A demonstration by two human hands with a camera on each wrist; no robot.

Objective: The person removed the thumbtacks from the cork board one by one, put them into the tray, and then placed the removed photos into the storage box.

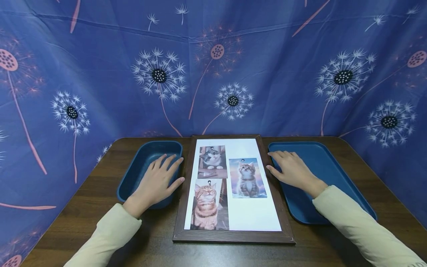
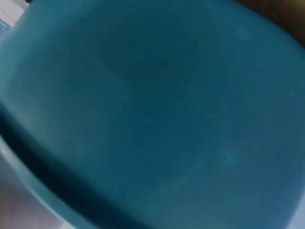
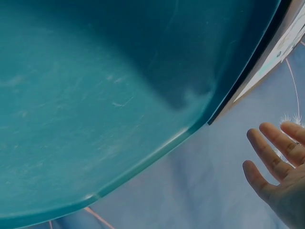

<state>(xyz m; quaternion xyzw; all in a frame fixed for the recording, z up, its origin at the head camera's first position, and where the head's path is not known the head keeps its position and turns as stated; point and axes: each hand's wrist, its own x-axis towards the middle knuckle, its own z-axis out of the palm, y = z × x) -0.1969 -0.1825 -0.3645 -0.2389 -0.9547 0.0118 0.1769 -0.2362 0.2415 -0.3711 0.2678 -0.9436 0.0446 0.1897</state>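
My left hand (image 1: 156,183) is held over the deep blue bin (image 1: 124,187), fingers spread and nothing in them. On the other side, my right hand (image 1: 295,171) hovers over the left edge of the flat blue tray (image 1: 320,159), its fingers loosely extended and empty. Between the hands lies a brown-framed white board (image 1: 248,218). Three cat pictures are on it: a grey-and-white cat (image 1: 213,161), an orange cat (image 1: 205,207) and a fluffy kitten (image 1: 247,181). A small round pin shows at each picture's top. The right wrist view shows the right fingers (image 3: 268,149) apart.
Everything stands on a dark wooden table (image 1: 150,237). Behind it and at both sides hangs a blue cloth (image 1: 110,55) printed with dandelions. The bin and the tray flank the board closely, left and right.
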